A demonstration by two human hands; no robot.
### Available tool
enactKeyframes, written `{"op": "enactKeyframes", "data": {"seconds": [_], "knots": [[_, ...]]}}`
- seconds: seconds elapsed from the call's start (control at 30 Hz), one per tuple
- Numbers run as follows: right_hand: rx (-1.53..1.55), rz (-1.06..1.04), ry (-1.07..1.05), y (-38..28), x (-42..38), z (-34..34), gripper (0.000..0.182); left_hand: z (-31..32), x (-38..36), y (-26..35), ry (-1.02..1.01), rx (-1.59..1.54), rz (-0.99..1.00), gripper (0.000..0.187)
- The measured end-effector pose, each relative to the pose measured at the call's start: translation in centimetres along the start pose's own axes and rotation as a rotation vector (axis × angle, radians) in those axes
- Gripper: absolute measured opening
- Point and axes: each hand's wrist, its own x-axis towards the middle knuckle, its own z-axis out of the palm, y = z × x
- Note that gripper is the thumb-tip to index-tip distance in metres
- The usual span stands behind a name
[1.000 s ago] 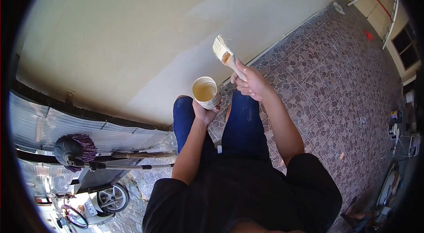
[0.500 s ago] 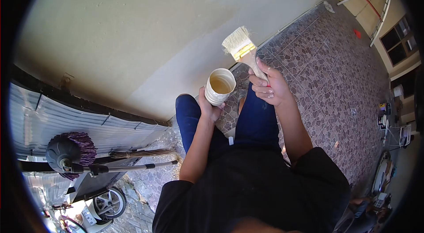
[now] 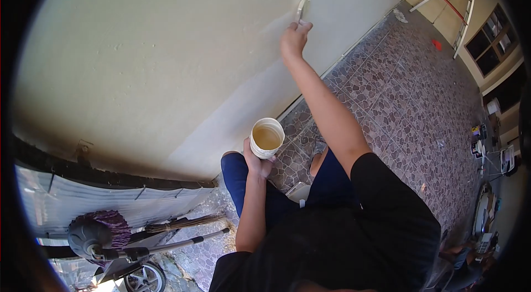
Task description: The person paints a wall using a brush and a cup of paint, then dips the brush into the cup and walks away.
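My left hand (image 3: 258, 163) is wrapped round a white cup (image 3: 267, 137) with a yellowish liquid inside, held above my knees. Stretched out far ahead, my right hand (image 3: 295, 41) grips a paintbrush (image 3: 301, 9). The brush is seen nearly edge-on, its bristles against the pale wall (image 3: 182, 60); my fingers hide most of its handle. Around and below the brush, patches of the wall differ in shade, with a lighter band running down toward my left knee.
Patterned stone tiles (image 3: 398, 115) cover the floor on the right. A mop (image 3: 97, 234) and a twig broom (image 3: 185, 223) lie at lower left, near a wheel (image 3: 145, 279). A ladder (image 3: 466, 15) stands at the far right, with containers (image 3: 478, 148) along that side.
My right hand has carried the paintbrush forward and up from beside the cup to the wall. The cup in my left hand sits slightly lower in view.
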Motion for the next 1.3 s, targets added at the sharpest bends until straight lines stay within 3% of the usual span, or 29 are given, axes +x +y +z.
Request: {"op": "enactKeyframes", "data": {"seconds": [0.07,0.17,0.23,0.27,0.33,0.37,0.4,0.47,0.5,0.57,0.7,0.77,0.8,0.87,0.97,1.2,1.3], "knots": [[-0.049,0.05,-0.07,-1.4,-2.2,-0.1,0.023,-1.3,1.1,-0.3,-0.032,-0.011,-0.004,0.058],[-0.028,0.061,-0.197,-1.1,-4.1,-1.5,0.025,-2.2,2.2,-0.7,-0.006,-0.031,-0.021,0.059],[-0.026,0.107,-0.41,-1.0,-4.7,-3.2,0.025,-1.8,2.3,-0.7,-0.024,-0.027,-0.037,0.058],[-0.028,0.113,-0.399,-1.2,-5.2,-4.3,0.025,-1.5,2.3,-0.7,-0.044,-0.025,-0.041,0.058],[-0.013,0.168,-0.64,-1.5,-6.2,-6.6,0.026,-0.5,2.2,-0.9,-0.052,-0.035,-0.062,0.057],[0.12,0.274,-0.723,-0.4,-6.6,-7.4,0.027,-0.1,2.2,-1.1,-0.061,-0.054,-0.069,0.057],[0.123,0.274,-0.716,-0.8,-6.9,-8.7,0.027,0.0,2.2,-1.2,-0.064,-0.047,-0.072,0.057],[0.341,0.552,-0.742,-1.6,-6.5,-11.7,0.026,0.3,1.8,-1.7,-0.027,-0.048,-0.072,0.055],[0.347,0.549,-0.745,-1.5,-5.8,-12.3,0.026,0.3,1.7,-1.8,-0.029,-0.045,-0.066,0.055],[0.447,0.481,-0.528,-0.8,-3.9,-12.8,0.023,0.1,1.1,-2.2,-0.058,-0.036,-0.054,0.053],[0.712,0.558,-0.398,2.6,2.2,-9.2,0.028,-0.7,-0.2,-2.5,-0.043,-0.065,-0.057,0.051],[0.792,0.782,-0.307,3.8,4.1,-6.9,0.036,-0.8,-0.6,-2.4,-0.048,-0.075,-0.044,0.052],[0.8,0.787,-0.306,3.9,4.0,-6.0,0.036,-1.0,-1.0,-2.3,-0.045,-0.067,-0.041,0.052],[0.757,0.947,-0.421,3.7,3.3,-3.9,0.039,-1.0,-1.4,-2.1,-0.055,-0.072,-0.022,0.052],[0.775,0.998,-0.484,3.6,0.7,-3.3,0.041,-0.7,-2.0,-1.8,-0.008,-0.004,0.006,0.061],[0.704,1.111,-0.667,2.7,-4.4,-6.0,0.04,-2.1,-0.3,-2.8,-0.059,-0.089,-0.033,0.058],[0.592,1.175,-0.878,2.8,-5.2,-8.2,0.041,-1.0,0.0,-3.3,-0.101,-0.059,-0.048,0.058]]}}
